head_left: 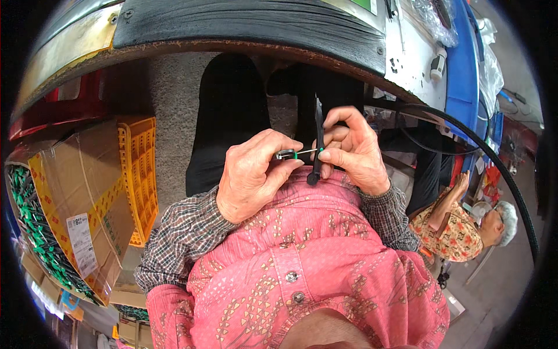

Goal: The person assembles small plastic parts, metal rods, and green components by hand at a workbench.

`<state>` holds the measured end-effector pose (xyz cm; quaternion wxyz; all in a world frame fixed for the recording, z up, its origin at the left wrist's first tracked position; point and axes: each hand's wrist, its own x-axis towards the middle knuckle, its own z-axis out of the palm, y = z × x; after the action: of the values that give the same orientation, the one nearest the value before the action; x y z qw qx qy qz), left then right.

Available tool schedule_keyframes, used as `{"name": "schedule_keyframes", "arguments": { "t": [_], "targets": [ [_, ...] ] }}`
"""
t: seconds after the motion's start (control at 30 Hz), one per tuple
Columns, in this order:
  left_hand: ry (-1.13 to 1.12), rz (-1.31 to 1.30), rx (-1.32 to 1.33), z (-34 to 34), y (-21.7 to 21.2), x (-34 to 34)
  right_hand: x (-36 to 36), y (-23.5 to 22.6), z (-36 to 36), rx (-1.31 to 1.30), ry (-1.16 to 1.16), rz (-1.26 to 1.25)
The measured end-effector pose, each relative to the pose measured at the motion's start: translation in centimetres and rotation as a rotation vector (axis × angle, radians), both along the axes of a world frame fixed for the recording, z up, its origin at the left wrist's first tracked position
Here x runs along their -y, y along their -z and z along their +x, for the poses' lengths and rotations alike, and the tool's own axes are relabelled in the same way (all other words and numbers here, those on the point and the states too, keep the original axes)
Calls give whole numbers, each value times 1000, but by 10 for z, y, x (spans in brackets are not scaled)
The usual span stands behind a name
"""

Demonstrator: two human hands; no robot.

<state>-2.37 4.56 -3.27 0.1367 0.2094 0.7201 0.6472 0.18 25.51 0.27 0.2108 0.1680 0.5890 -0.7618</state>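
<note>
In front of my lap, my left hand (258,168) pinches a small black ring-shaped piece (285,154) with a bit of green on it. A thin metal rod (307,151) runs from that piece toward my right hand. My right hand (353,148) grips a long slim black part (319,129) held nearly upright, narrow at its far end and round at its near end. A small green spot shows at my right fingertips, where the rod meets the black part. Whether the rod goes into the part I cannot tell.
A cardboard box (87,203) full of black and green pieces (43,232) stands at left, beside an orange crate (138,180). The dark workbench edge (250,26) curves ahead. A black cable (494,157) arcs at right, near a blue bin (463,75). Another person (453,230) sits at right.
</note>
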Motion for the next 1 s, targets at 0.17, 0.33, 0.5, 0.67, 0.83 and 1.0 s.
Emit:
{"name": "schedule_keyframes", "arguments": {
  "t": [0.17,0.33,0.5,0.67,0.83,1.0],
  "targets": [
    [-28,12,81,0,-3,-1,-3,2,2,-36,-51,50],
    [-47,26,114,0,2,0,-4,4,2,-39,-101,140],
    [-57,36,167,0,3,1,-1,8,3,-98,-111,189],
    [-58,71,189,-1,4,0,-4,23,5,-171,-97,241],
    [-63,115,240,0,5,-2,-5,18,1,-189,-132,314],
    [-28,154,378,0,1,0,-9,21,-1,-258,-180,440]
  ]
}}
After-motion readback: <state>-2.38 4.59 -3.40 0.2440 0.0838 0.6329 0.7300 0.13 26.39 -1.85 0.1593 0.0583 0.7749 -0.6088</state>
